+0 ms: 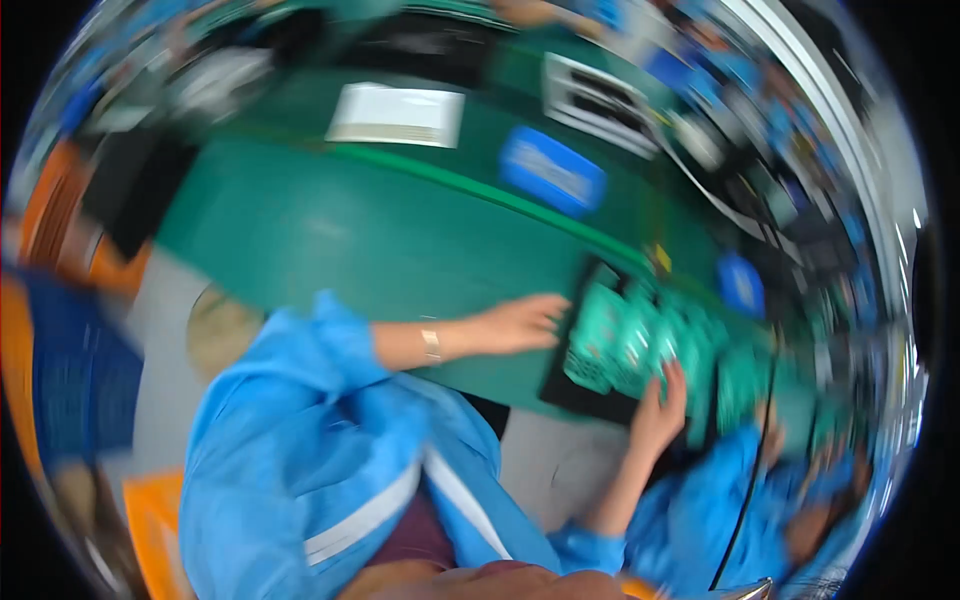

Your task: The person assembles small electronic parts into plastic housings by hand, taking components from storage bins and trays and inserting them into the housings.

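A black tray (560, 385) lies at the right part of the green table, holding several rounded, shiny green bundles (610, 340) whose exact kind is blurred. By the tray's left edge is my left hand (522, 324), its fingers stretched toward the rim and slightly apart, with nothing seen in them. I cannot tell whether they touch the rim. My right hand (660, 408) reaches up from the near side, its fingertips against the front of the bundles. Its fingers look extended and apart rather than wrapped round anything.
Behind a raised green strip lie a blue box (553, 172), a white sheet (396, 115) and a white-framed panel (600, 104). More green bundles (740, 385) stand farther right, near a person in a blue sleeve (715, 500). Orange and blue chairs (75, 370) are at left.
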